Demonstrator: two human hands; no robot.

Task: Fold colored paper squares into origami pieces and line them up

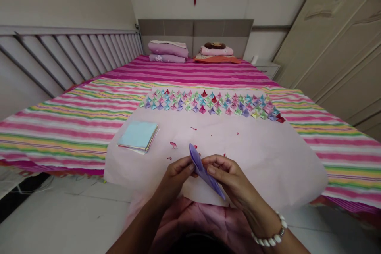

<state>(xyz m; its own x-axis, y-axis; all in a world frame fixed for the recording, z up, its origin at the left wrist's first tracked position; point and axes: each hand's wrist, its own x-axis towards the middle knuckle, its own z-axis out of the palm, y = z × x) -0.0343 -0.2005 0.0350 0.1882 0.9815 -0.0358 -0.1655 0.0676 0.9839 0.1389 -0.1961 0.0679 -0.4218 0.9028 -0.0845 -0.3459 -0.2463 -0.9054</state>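
A folded purple paper (205,171) is pinched between both my hands, held edge-on above the near edge of a pale pink sheet (253,147) spread on the bed. My left hand (177,174) grips its upper left part with closed fingers. My right hand (229,176), with a white bead bracelet at the wrist, presses its fingers on the right side of the paper. Beyond the hands, rows of several small folded paper pieces (208,103) in many colours lie across the sheet.
A stack of square coloured papers (138,137), light blue on top, lies to the left on the sheet. Small red paper scraps (173,145) dot the sheet. The striped bed cover (74,119) reaches to pillows (168,51) at the headboard. A wardrobe (336,39) stands at right.
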